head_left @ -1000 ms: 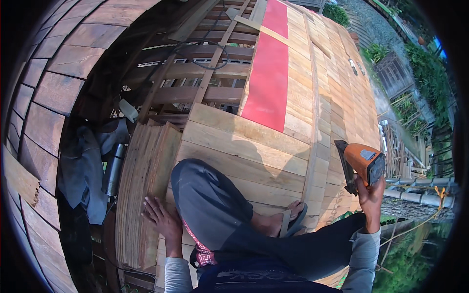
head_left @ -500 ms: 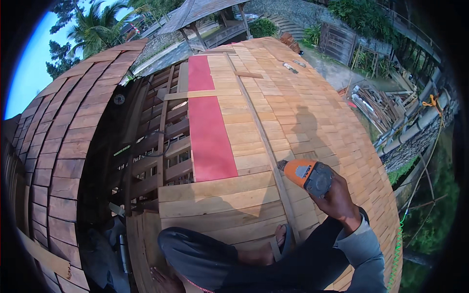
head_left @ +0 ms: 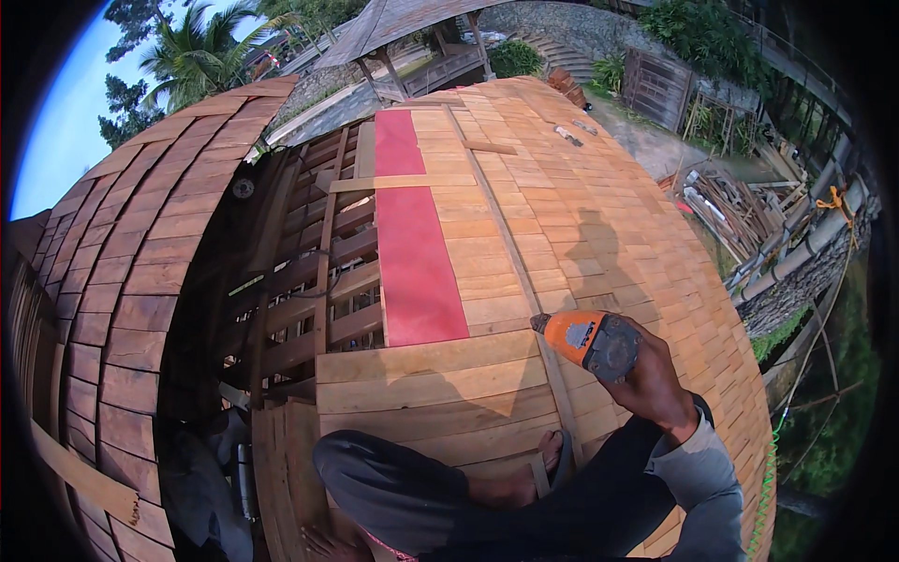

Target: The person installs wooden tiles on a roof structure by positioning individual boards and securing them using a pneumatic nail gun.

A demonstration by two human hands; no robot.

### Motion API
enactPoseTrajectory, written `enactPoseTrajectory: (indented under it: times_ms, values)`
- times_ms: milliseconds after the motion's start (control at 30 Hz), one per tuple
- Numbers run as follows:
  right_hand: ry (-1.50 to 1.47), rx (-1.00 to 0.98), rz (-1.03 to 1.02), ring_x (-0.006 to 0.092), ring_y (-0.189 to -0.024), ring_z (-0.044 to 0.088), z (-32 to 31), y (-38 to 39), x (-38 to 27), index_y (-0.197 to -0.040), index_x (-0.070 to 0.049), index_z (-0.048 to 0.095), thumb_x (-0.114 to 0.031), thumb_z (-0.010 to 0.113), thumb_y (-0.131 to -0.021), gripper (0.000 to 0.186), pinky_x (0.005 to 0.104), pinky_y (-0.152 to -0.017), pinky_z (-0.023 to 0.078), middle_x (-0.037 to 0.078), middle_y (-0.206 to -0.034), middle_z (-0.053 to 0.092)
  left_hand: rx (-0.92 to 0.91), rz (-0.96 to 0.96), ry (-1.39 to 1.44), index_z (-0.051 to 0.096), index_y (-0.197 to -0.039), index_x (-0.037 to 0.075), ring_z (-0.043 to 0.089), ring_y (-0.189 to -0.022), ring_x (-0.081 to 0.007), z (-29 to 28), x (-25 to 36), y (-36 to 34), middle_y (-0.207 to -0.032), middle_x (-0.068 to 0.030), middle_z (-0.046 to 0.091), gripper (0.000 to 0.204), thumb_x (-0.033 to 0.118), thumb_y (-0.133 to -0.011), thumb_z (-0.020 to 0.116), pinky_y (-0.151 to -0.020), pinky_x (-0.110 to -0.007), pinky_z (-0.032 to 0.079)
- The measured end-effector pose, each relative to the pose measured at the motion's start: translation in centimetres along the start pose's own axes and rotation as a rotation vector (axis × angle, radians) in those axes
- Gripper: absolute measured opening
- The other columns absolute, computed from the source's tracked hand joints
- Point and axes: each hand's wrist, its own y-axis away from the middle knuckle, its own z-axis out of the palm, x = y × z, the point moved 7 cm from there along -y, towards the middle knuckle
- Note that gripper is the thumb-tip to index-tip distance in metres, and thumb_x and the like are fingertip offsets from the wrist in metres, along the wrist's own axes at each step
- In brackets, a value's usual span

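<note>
My right hand (head_left: pixel 655 384) is closed round an orange and black nail gun (head_left: pixel 585 342). Its nose points left, at the long narrow wooden batten (head_left: pixel 506 244) that runs up the shingled roof; whether it touches the batten I cannot tell. Low in the view, partly cut off by the edge, my left hand (head_left: pixel 330 543) rests with fingers stretched on the boards beside my left knee. Pale wooden shingles (head_left: pixel 431 375) lie in rows before my crossed legs. Above them a red sheet (head_left: pixel 419 272) shows, with a short board (head_left: pixel 403 183) lying across it.
Left of the red sheet, open rafters (head_left: pixel 351 281) frame a deep dark gap. Beyond it rises an older brown shingled roof (head_left: pixel 131 328). A green coiled hose (head_left: pixel 763 496) hangs along the right edge. Small items (head_left: pixel 567 135) lie farther up the roof.
The view has swung slightly left, so the roof sits farther right. The nail gun's nose is a little closer over the batten; my right hand keeps its grip.
</note>
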Motion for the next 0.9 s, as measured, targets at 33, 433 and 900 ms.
enactPoseTrajectory:
  times_ms: [33, 433, 900]
  values:
    - [-0.001, 0.003, 0.017, 0.0349, -0.117, 0.073, 0.1, -0.2, 0.0, -0.126, -0.002, 0.071, 0.003, 0.084, -0.077, 0.051, 0.0387, -0.1, 0.059, 0.019, -0.129, 0.071, -0.018, 0.031, 0.006, 0.031, -0.161, -0.007, 0.032, -0.153, -0.0557, -0.9, 0.1, 0.3, -0.166, -0.0362, 0.033, 0.091, 0.05, -0.099, 0.066, -0.124, -0.071, 0.025]
    - [-0.031, -0.041, -0.041, 0.0366, -0.118, 0.072, 1.9, -1.4, 0.9, -0.131, -0.002, 0.069, 0.006, 0.079, -0.079, 0.054, 0.0399, -0.098, 0.06, 0.019, -0.132, 0.07, -0.238, -0.35, -0.063, 0.028, -0.168, 0.007, 0.038, -0.145, -0.0559, -2.4, -1.3, 1.6, -0.164, -0.0314, 0.037, 0.095, 0.062, -0.097, 0.059, -0.116, -0.068, 0.033]
    - [-0.031, -0.043, -0.046, 0.0349, -0.115, 0.074, 1.1, -0.9, 1.5, -0.131, -0.002, 0.069, 0.007, 0.079, -0.077, 0.056, 0.0382, -0.096, 0.06, 0.019, -0.13, 0.071, -0.21, -0.289, 0.136, 0.054, -0.139, 0.002, 0.066, -0.114, -0.0478, -4.6, -0.6, -0.8, -0.135, -0.028, 0.061, 0.042, 0.027, -0.106, 0.061, -0.088, -0.053, 0.057]
